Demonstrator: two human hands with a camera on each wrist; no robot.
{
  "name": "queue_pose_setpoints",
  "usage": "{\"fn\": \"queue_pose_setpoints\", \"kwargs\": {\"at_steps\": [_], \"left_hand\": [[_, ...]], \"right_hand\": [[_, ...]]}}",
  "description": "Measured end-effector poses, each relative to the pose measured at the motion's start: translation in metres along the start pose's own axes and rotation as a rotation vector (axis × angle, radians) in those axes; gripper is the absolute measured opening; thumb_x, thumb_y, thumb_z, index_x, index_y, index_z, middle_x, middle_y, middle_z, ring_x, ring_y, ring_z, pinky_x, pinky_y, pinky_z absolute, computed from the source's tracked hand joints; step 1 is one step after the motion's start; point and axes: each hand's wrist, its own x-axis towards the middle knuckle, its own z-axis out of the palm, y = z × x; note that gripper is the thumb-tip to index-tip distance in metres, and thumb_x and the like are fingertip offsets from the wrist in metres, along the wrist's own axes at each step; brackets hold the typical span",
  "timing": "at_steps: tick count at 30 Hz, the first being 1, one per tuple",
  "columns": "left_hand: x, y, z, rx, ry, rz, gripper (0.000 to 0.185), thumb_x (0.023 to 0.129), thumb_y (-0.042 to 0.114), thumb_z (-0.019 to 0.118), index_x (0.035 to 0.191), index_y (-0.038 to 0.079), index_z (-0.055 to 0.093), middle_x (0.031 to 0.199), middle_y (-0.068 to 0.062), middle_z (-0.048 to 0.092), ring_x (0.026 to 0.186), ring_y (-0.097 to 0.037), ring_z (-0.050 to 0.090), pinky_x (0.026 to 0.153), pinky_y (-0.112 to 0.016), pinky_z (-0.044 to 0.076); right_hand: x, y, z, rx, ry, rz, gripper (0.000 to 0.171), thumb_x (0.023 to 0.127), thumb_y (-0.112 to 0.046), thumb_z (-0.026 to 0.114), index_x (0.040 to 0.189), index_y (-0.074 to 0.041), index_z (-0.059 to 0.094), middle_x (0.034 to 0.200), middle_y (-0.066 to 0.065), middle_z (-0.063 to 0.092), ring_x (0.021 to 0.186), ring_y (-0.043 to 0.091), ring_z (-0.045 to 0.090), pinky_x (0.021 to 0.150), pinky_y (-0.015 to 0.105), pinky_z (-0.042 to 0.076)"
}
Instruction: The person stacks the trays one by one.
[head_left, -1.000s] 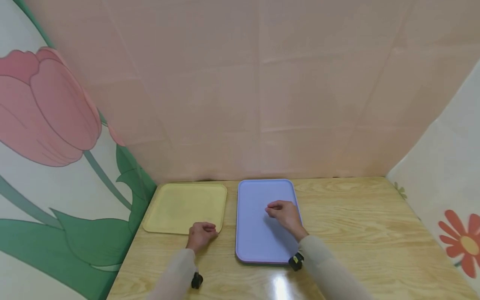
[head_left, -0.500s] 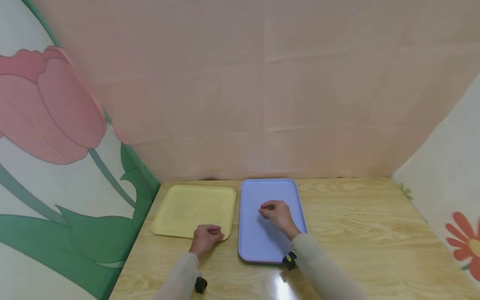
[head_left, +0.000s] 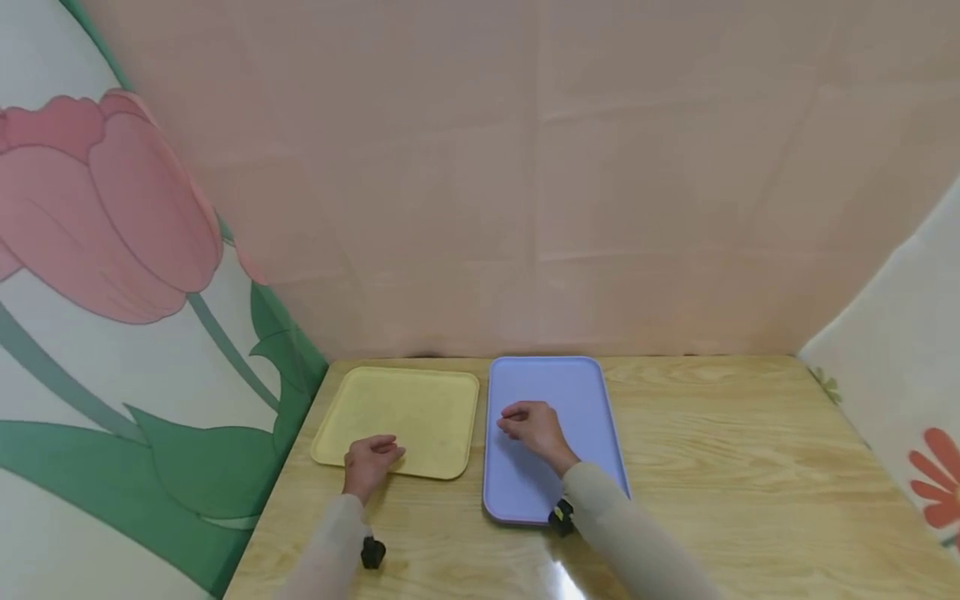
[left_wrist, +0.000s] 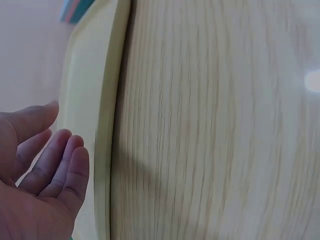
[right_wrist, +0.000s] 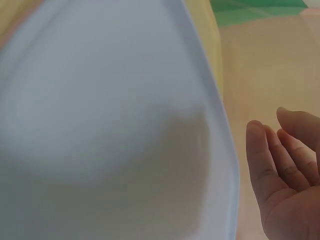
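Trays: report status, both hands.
Left hand open at yellow tray near rim. Right hand open over purple tray, holding nothing. Nothing on either tray.

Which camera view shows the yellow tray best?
The head view: the whole yellow tray lies flat on the table, with the left hand at its near edge. The left wrist view shows only one rim; the right wrist view shows only a yellow sliver.

The left hand [head_left: 369,463] has slid from the near right corner of the flat yellow plastic tray [head_left: 420,400] toward its near left corner. The right hand [head_left: 531,427] has drifted left over the flat lavender plastic tray [head_left: 570,383].
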Motion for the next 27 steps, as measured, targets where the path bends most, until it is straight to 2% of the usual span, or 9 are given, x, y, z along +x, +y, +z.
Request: {"fn": "queue_pose_setpoints", "kwargs": {"at_steps": [6, 10, 14, 17, 21, 27], "left_hand": [[0.004, -0.008, -0.023, 0.031, 0.086, -0.058, 0.027, 0.085, 0.004, 0.078, 0.107, -0.010, 0.072, 0.092, -0.019, 0.074, 0.088, -0.032, 0.071, 0.073, -0.034, 0.060], [0.003, -0.014, -0.031, 0.036, 0.125, -0.113, 0.022, 0.084, 0.006, 0.079, 0.098, -0.010, 0.073, 0.085, -0.017, 0.073, 0.075, -0.025, 0.069, 0.063, -0.028, 0.056], [0.001, -0.017, -0.032, -0.045, 0.139, -0.213, 0.019, 0.084, 0.005, 0.078, 0.091, -0.010, 0.068, 0.078, -0.017, 0.071, 0.063, -0.019, 0.067, 0.056, -0.026, 0.055], [-0.001, -0.018, -0.032, -0.124, 0.132, -0.314, 0.019, 0.087, 0.006, 0.076, 0.094, -0.008, 0.065, 0.075, -0.016, 0.071, 0.061, -0.019, 0.069, 0.056, -0.027, 0.057], [-0.002, -0.022, -0.031, -0.164, 0.143, -0.406, 0.024, 0.087, 0.007, 0.075, 0.099, -0.010, 0.064, 0.070, -0.012, 0.072, 0.059, -0.015, 0.069, 0.055, -0.023, 0.056], [-0.002, -0.027, -0.030, -0.210, 0.209, -0.395, 0.025, 0.084, -0.003, 0.074, 0.100, -0.017, 0.062, 0.068, -0.016, 0.071, 0.056, -0.015, 0.069, 0.052, -0.023, 0.057]], "right_hand": [[0.004, -0.002, 0.011, -0.037, -0.013, -0.053, 0.009, 0.083, -0.003, 0.078, 0.089, 0.002, 0.075, 0.073, 0.007, 0.072, 0.061, 0.013, 0.065, 0.053, 0.024, 0.052], [0.008, -0.003, 0.018, -0.051, -0.020, -0.072, 0.008, 0.084, -0.002, 0.077, 0.090, 0.002, 0.075, 0.073, 0.007, 0.071, 0.061, 0.013, 0.064, 0.052, 0.024, 0.051], [0.014, -0.004, 0.023, -0.085, -0.013, -0.104, 0.008, 0.083, -0.002, 0.078, 0.089, 0.002, 0.075, 0.075, 0.007, 0.072, 0.062, 0.013, 0.064, 0.054, 0.024, 0.052], [0.020, -0.005, 0.025, -0.118, -0.004, -0.138, 0.007, 0.083, -0.002, 0.078, 0.088, 0.002, 0.075, 0.076, 0.007, 0.072, 0.062, 0.011, 0.063, 0.055, 0.024, 0.052], [0.026, -0.009, 0.027, -0.130, -0.008, -0.154, 0.005, 0.083, -0.001, 0.076, 0.087, 0.002, 0.074, 0.076, 0.008, 0.072, 0.062, 0.012, 0.063, 0.055, 0.024, 0.052], [0.030, -0.015, 0.028, -0.126, -0.010, -0.151, 0.005, 0.084, -0.002, 0.077, 0.087, 0.002, 0.075, 0.078, 0.010, 0.073, 0.064, 0.014, 0.065, 0.055, 0.024, 0.053]]}}
